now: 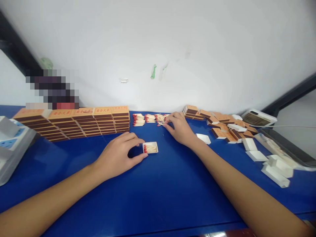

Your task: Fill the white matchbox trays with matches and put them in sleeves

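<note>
Left hand (120, 153) clamped on tray (153, 144); right hand (179, 129) apparently pinching matches (160, 124) (grip partly hidden).

So we've got a shiny blue table (148, 194) here; on the left there's a neat block of stacked orange matchboxes (84, 122), with a bulky pale container (21, 153) at the edge; toward the back we see three little heaps of red-tipped matches (138, 120); nearer us sits a small white tray (154, 144) with more inside; off right we're looking at a messy spread of loose matchboxes (218, 133) and white box pieces (275, 176)
</note>
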### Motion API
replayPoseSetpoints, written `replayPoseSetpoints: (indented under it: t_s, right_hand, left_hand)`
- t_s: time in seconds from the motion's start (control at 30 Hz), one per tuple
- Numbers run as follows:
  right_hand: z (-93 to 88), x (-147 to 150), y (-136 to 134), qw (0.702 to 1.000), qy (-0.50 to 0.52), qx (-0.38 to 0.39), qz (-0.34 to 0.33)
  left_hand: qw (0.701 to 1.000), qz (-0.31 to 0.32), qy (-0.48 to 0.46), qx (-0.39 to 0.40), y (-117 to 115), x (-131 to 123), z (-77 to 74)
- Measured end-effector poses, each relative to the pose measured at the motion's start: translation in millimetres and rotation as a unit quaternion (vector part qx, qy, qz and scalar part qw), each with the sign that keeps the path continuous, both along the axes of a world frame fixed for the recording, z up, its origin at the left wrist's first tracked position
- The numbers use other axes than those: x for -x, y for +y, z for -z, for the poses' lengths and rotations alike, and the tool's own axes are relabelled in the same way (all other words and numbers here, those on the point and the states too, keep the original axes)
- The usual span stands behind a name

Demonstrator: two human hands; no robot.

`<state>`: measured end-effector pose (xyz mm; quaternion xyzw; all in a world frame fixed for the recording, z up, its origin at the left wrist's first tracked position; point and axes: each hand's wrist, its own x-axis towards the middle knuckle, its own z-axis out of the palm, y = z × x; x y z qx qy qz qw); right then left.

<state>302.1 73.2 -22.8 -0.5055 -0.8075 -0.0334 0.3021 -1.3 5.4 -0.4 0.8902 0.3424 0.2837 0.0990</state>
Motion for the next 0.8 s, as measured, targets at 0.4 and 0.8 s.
replayPoseSetpoints:
  t_s: [0.4,0.8]
  right_hand:
    - [-19.6,-5,-28,0.996,-0.009,0.049,-0.075]
    - [-36.9,55,-80,0.978,-0.024,0.137,-0.157]
  left_hand:
    - [1.000,-0.014,0.003,0.003,-1,0,-0.7]
    - [1.000,-0.016,0.002,-0.006,-1,-1,1.1]
